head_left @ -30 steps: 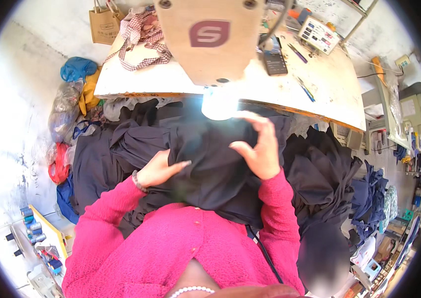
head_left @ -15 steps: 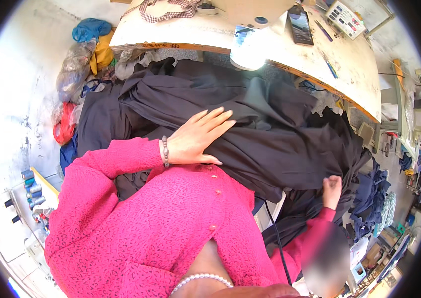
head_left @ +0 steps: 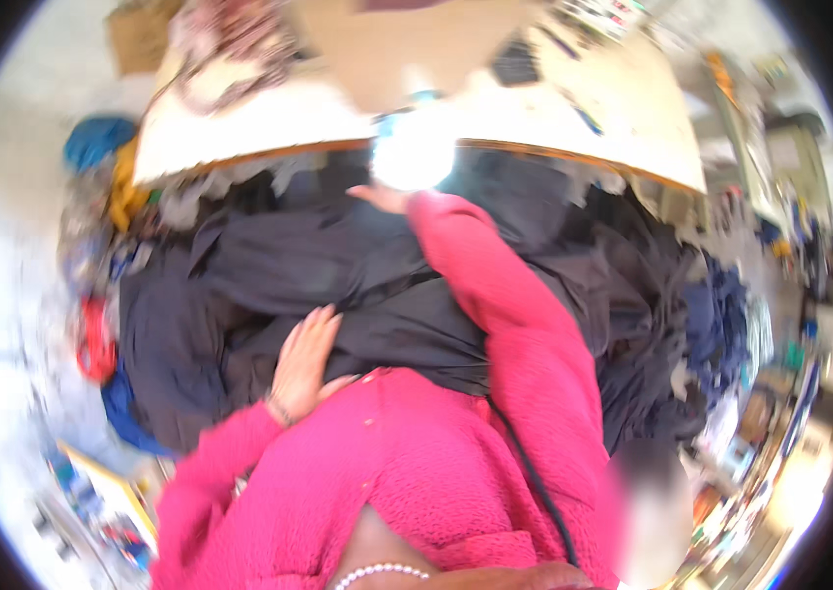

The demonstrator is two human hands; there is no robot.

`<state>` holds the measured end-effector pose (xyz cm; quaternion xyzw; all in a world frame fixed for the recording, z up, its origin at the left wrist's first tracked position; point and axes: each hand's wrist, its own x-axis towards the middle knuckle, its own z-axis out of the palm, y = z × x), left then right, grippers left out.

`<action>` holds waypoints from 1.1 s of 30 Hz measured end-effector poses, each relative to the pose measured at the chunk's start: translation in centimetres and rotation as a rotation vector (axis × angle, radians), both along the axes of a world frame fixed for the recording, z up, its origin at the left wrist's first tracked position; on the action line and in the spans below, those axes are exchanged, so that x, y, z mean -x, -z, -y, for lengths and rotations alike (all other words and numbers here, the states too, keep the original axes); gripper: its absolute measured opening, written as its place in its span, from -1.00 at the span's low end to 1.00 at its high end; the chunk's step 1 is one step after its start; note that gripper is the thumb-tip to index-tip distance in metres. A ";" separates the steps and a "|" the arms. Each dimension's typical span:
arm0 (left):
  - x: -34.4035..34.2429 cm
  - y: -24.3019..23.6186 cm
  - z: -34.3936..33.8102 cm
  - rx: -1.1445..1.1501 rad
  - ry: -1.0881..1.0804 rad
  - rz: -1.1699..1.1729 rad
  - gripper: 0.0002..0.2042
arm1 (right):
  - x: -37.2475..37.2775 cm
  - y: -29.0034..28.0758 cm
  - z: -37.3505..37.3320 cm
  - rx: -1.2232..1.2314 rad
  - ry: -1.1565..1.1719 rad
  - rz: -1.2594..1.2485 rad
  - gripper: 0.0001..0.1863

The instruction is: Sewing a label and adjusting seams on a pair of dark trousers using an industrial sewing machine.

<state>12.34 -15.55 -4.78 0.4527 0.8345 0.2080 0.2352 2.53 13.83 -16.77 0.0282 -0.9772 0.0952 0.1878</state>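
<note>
A large spread of black cloth (head_left: 308,256) lies in folds across my front, up to the table edge. My left hand (head_left: 304,364) rests on its near part, close to my waist, with the fingers stretched out. Across the cloth reaches my right arm, its sleeve over the middle. My right hand (head_left: 379,199) is at the cloth's far side, just below a bright glowing lamp (head_left: 415,152). Its visible fingers stretch out toward the left, and no held thing shows. Motion and glare blur that hand, so whether it touches the cloth is unclear.
A pale worktable (head_left: 623,128) curves along the far side, with a dark phone (head_left: 516,64) and a blue pen (head_left: 587,119) on it. Plastic bags, one of them red (head_left: 96,339), lie at the left. Dark blue cloth (head_left: 716,320) is heaped at the right. A black cord (head_left: 533,472) runs beside me.
My right hand has left the cloth's right side and swung far forward to the lamp. My left hand has come back nearer to my waist, leftward. The view has shifted too.
</note>
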 end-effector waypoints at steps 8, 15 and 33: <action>2.4 7.8 2.8 0.095 -0.162 -0.403 -0.20 | 2.8 7.6 0.1 0.407 -0.122 0.790 -0.12; 6.7 10.9 -3.8 0.005 0.043 -0.621 -0.34 | -8.3 -6.5 -2.2 0.569 -0.009 0.856 -0.46; -15.7 -8.2 -32.8 -0.991 0.459 -0.500 -0.59 | -48.0 -30.5 -11.9 0.306 0.538 -0.083 -0.54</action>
